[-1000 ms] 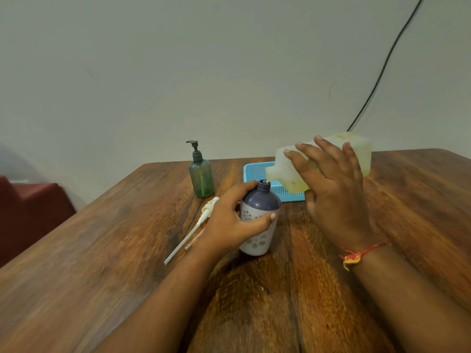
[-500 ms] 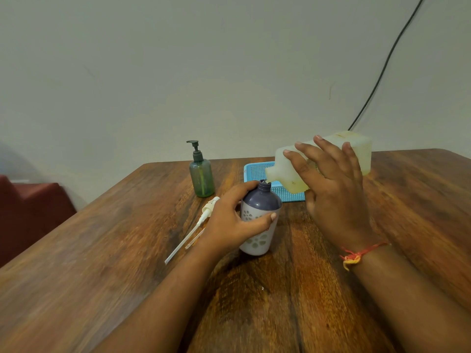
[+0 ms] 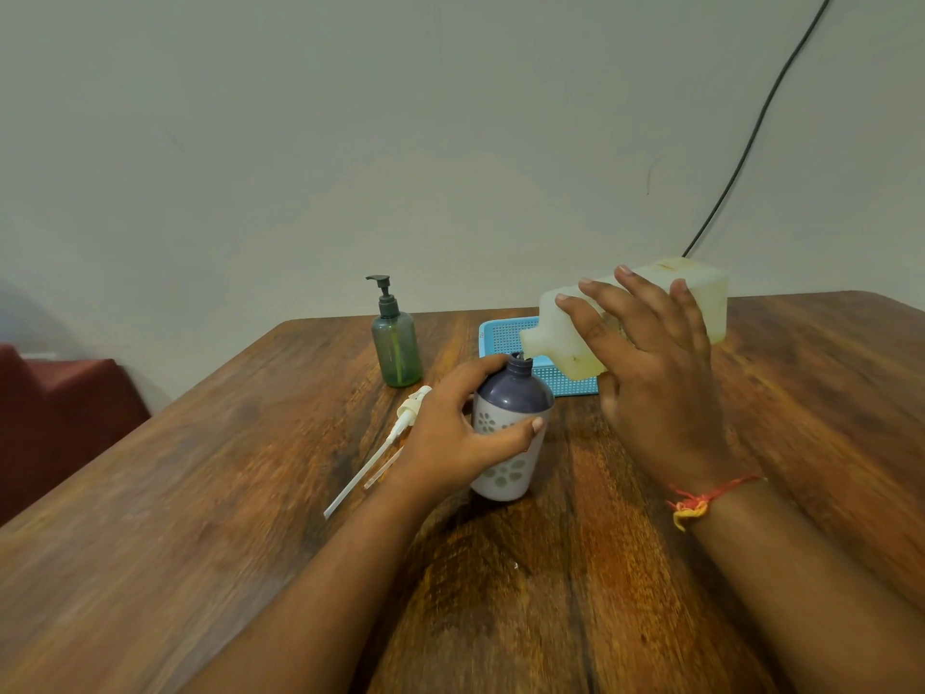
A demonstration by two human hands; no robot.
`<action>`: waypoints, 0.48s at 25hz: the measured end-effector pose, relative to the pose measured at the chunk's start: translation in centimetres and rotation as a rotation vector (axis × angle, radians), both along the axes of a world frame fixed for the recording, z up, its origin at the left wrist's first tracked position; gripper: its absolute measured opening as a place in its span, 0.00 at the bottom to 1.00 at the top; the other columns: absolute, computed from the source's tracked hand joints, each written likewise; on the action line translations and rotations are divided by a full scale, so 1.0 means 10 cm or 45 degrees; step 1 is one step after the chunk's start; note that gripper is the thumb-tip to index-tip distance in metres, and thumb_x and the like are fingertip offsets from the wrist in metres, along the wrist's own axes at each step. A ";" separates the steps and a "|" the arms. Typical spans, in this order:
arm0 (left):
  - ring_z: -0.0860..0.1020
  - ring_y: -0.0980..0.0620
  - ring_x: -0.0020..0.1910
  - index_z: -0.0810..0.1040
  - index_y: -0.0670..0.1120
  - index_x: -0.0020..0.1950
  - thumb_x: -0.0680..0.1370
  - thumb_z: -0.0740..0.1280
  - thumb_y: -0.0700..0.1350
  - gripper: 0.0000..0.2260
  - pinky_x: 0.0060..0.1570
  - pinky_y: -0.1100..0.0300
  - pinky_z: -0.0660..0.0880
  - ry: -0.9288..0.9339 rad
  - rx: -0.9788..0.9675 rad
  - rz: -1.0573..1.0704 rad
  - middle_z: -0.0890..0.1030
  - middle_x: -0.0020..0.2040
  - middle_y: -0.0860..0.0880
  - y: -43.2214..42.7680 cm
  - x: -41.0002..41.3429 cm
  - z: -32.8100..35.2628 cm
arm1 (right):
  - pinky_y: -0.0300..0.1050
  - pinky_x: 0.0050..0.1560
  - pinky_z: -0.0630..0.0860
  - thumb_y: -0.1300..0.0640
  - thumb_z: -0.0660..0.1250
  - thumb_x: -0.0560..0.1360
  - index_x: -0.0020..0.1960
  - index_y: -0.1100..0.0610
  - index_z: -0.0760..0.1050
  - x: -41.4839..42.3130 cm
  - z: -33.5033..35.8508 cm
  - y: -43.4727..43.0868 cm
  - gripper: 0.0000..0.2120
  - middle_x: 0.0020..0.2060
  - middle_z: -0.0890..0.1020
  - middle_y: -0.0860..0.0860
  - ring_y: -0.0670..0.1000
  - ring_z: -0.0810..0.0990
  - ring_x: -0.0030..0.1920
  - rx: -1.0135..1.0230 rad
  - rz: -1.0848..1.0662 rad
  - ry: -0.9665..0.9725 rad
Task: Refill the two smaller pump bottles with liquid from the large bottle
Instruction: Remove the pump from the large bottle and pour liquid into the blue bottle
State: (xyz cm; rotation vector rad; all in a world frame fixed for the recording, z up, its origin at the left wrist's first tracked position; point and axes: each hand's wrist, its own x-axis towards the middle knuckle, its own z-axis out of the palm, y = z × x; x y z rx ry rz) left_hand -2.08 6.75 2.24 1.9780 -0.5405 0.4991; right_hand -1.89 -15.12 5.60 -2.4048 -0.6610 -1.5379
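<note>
My left hand (image 3: pixel 453 433) grips a white pump bottle with a purple top (image 3: pixel 510 418), which stands upright on the table with its neck open. My right hand (image 3: pixel 650 373) holds the large translucent bottle (image 3: pixel 706 298) tilted on its side, its spout touching the purple bottle's neck. Yellowish liquid lies in its lower part. A white pump head with a long tube (image 3: pixel 385 443) lies on the table just left of my left hand. A green pump bottle (image 3: pixel 396 348) with its pump on stands farther back on the left.
A blue mesh tray (image 3: pixel 505 338) sits behind the bottles, partly hidden by the large bottle. The wooden table (image 3: pixel 200 493) ends at the wall. A dark red seat (image 3: pixel 60 413) is at the left, and a black cable (image 3: pixel 751 127) runs down the wall.
</note>
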 end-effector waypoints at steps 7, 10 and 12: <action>0.79 0.55 0.63 0.74 0.49 0.73 0.69 0.77 0.58 0.34 0.62 0.49 0.80 -0.005 0.004 0.007 0.80 0.65 0.52 0.00 0.01 -0.01 | 0.58 0.79 0.47 0.72 0.67 0.70 0.76 0.52 0.68 0.01 -0.01 0.00 0.37 0.73 0.72 0.53 0.58 0.63 0.77 -0.009 -0.006 -0.011; 0.79 0.53 0.64 0.74 0.47 0.73 0.69 0.77 0.57 0.35 0.62 0.48 0.80 -0.004 -0.014 -0.009 0.80 0.65 0.51 -0.01 -0.01 0.00 | 0.58 0.79 0.47 0.71 0.66 0.70 0.75 0.52 0.69 0.01 -0.01 0.00 0.36 0.73 0.72 0.53 0.58 0.64 0.77 -0.007 -0.008 -0.014; 0.80 0.54 0.63 0.74 0.47 0.72 0.69 0.77 0.57 0.35 0.62 0.49 0.80 -0.005 -0.027 -0.014 0.80 0.65 0.51 -0.02 -0.01 0.00 | 0.58 0.79 0.47 0.71 0.65 0.70 0.75 0.52 0.69 0.01 -0.01 0.00 0.35 0.72 0.73 0.53 0.58 0.64 0.77 -0.005 -0.010 -0.016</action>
